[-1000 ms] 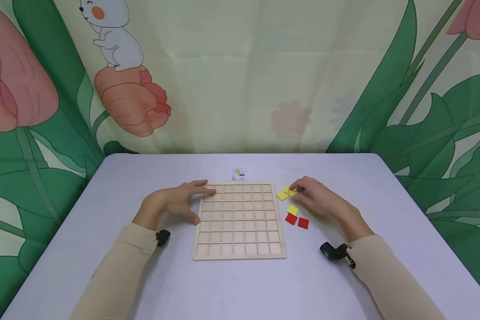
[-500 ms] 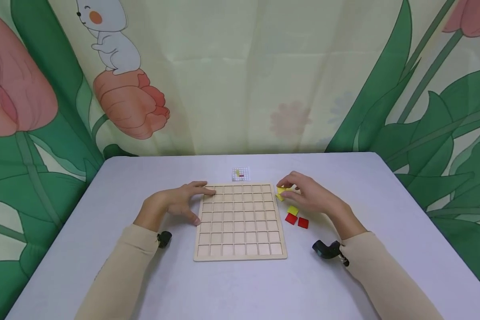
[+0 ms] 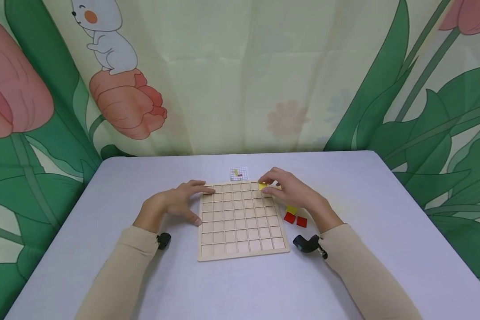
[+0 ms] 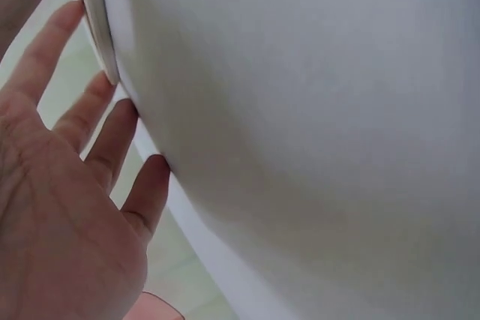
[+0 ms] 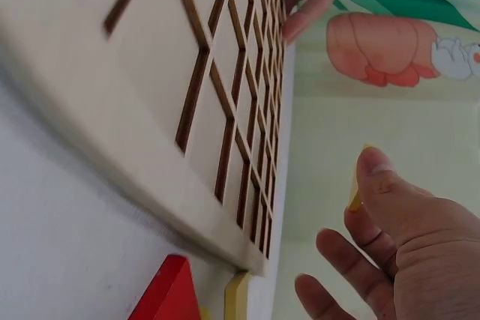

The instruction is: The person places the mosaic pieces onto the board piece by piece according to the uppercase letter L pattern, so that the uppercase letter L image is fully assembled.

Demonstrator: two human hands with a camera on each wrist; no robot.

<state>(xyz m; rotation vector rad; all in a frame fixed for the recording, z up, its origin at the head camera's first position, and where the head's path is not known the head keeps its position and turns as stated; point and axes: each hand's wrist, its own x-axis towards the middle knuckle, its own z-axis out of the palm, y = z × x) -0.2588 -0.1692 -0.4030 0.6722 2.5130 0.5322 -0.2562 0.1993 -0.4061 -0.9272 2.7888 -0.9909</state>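
A wooden grid board [image 3: 241, 229] lies flat on the table. My left hand [image 3: 177, 203] rests at its left side, fingers spread, with a fingertip over the top-left corner and the thumb at the edge. Between the thumb and finger of my right hand [image 3: 294, 190] is a small yellow square tile [image 3: 262, 186], held over the board's top-right corner. In the right wrist view the yellow tile [image 5: 355, 191] shows edge-on, apart from the board. Two red tiles [image 3: 302, 222] and a partly covered yellow tile [image 3: 291, 209] lie right of the board.
A small card [image 3: 238, 174] printed with a grid and coloured squares lies behind the board. The white table [image 3: 232, 289] ends at a printed curtain [image 3: 216, 102]. Black wrist cameras [image 3: 306, 244] sit at both cuffs.
My right hand has picked up a yellow tile from the pile and carried it left over the board. The board has turned slightly; my left hand stays in place.
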